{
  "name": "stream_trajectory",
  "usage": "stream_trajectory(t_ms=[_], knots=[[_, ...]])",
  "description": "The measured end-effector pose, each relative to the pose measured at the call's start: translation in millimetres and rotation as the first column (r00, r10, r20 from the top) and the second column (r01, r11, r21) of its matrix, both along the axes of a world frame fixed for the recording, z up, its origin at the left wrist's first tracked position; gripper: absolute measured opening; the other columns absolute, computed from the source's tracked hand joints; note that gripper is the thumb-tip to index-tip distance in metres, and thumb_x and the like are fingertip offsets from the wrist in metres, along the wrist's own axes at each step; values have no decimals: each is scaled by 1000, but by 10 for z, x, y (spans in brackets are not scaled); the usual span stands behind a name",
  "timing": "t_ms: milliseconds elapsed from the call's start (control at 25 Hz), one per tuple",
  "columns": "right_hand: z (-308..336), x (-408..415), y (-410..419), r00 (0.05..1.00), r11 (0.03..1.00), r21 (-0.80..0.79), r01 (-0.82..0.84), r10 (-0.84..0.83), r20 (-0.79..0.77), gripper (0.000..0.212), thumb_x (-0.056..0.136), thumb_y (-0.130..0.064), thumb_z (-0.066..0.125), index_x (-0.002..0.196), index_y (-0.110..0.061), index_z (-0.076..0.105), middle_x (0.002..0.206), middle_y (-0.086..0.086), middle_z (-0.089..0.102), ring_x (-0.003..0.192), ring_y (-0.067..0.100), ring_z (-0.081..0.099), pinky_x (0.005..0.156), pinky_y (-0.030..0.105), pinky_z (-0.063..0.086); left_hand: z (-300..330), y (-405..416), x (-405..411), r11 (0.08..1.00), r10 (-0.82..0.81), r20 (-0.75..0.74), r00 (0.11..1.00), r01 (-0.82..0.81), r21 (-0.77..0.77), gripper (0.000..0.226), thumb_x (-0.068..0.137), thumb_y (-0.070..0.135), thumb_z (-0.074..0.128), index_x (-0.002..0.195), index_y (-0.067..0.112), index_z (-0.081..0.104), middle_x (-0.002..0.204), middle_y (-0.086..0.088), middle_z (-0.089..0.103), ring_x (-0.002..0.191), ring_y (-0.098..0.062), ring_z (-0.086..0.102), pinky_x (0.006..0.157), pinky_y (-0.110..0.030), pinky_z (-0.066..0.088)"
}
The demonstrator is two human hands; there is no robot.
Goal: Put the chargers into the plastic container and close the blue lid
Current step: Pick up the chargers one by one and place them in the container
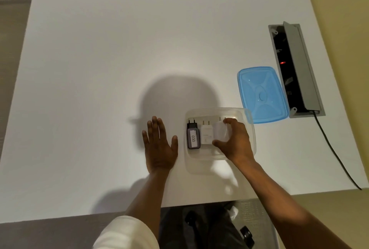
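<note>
A clear plastic container [250, 138] stands near the table's front edge. Inside it at the left lies a black charger [193, 135] with a white "030" label, and a white charger [206, 134] lies beside it. My right hand [233, 140] reaches into the container and is shut on a third white charger [220, 131], thumb and fingers around its body, prongs pointing away from me. My left hand [159, 144] lies flat and open on the table just left of the container, holding nothing. The blue lid [262, 94] rests on the table behind the container to the right, its corner touching the rim.
A grey cable box [297, 65] with its flap raised is set into the white table [119, 49] at the right, a red light inside. A black cable [335, 152] runs from it over the front edge. A dark chair back shows beyond the far edge.
</note>
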State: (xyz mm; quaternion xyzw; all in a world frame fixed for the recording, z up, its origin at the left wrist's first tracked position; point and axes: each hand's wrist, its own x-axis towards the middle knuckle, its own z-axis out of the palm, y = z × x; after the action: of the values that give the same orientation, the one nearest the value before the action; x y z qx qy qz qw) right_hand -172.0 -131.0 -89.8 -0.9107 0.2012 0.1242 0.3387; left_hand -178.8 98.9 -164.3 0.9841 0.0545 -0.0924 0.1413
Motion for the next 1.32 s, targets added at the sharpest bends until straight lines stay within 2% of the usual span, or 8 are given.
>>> stream_trajectory(t_ms=[280, 600, 800, 880, 1000, 1120, 1200, 1320], knots=[[17, -66, 56, 999, 997, -51, -53, 53, -3, 74, 68, -33, 85, 129, -27, 45, 129, -1, 53, 111, 24, 58, 88, 43, 56, 24, 4, 22, 1000, -3, -47, 999, 3, 11, 80, 95, 54, 29, 156, 11, 0, 166, -8, -1, 154, -24, -1, 125, -47, 7], [7, -54, 80, 997, 992, -99, -82, 83, 2, 65, 75, -34, 80, 130, -25, 47, 134, 1, 52, 112, 26, 57, 90, 45, 54, 37, 9, 40, 1000, 6, -58, 998, -6, -4, 81, 95, 55, 29, 156, 14, -3, 166, -5, -5, 154, -21, -6, 126, -45, 5], [38, -42, 103, 997, 993, -92, -72, 72, -6, 54, 83, -37, 70, 130, -27, 44, 134, -1, 50, 115, 24, 53, 94, 47, 52, 11, 9, 16, 1000, -5, -21, 1000, 5, 8, 79, 95, 53, 29, 156, 12, -1, 166, -7, -1, 154, -23, -1, 125, -45, 4], [69, -47, 96, 996, 993, -88, -84, 87, 36, 51, 85, -34, 68, 130, -24, 45, 133, 0, 51, 115, 25, 53, 94, 45, 52, 1, 22, 12, 1000, 0, -2, 1000, 0, 6, 77, 96, 50, 29, 156, 12, 1, 166, -8, 2, 154, -23, 2, 125, -46, 6], [195, -91, 35, 976, 994, -64, -90, 101, 192, 45, 86, -28, 67, 126, -22, 48, 128, 0, 57, 113, 19, 56, 93, 36, 53, 28, 21, 1, 1000, 10, 8, 1000, -10, -12, 75, 95, 48, 29, 156, 11, 6, 166, -9, 7, 154, -25, 7, 125, -45, 6], [386, -180, -87, 931, 992, -39, -121, 127, 342, 37, 87, -19, 67, 121, -19, 51, 122, 1, 61, 101, 13, 59, 87, 28, 52, 95, 5, 16, 998, 22, 21, 1000, -21, -51, 73, 94, 43, 39, 154, 7, 19, 163, -11, 20, 151, -29, 18, 123, -44, 10], [494, -211, -201, 913, 991, -10, -134, 128, 388, 31, 88, -16, 66, 117, -19, 54, 115, -1, 63, 91, 9, 59, 80, 25, 54, 203, 25, 70, 988, 77, 49, 996, -69, -135, 60, 93, 37, 40, 145, 6, 41, 156, -13, 37, 145, -31, 33, 121, -45, 25], [600, -163, -410, 879, 989, 41, -141, 106, 465, 23, 89, -11, 62, 111, -17, 57, 108, -3, 63, 85, 9, 60, 74, 27, 56, 538, 34, 242, 887, 298, 64, 952, -252, -387, 39, 95, 29, 38, 118, 15, 67, 127, -4, 67, 120, -24, 60, 97, -33, 46]])
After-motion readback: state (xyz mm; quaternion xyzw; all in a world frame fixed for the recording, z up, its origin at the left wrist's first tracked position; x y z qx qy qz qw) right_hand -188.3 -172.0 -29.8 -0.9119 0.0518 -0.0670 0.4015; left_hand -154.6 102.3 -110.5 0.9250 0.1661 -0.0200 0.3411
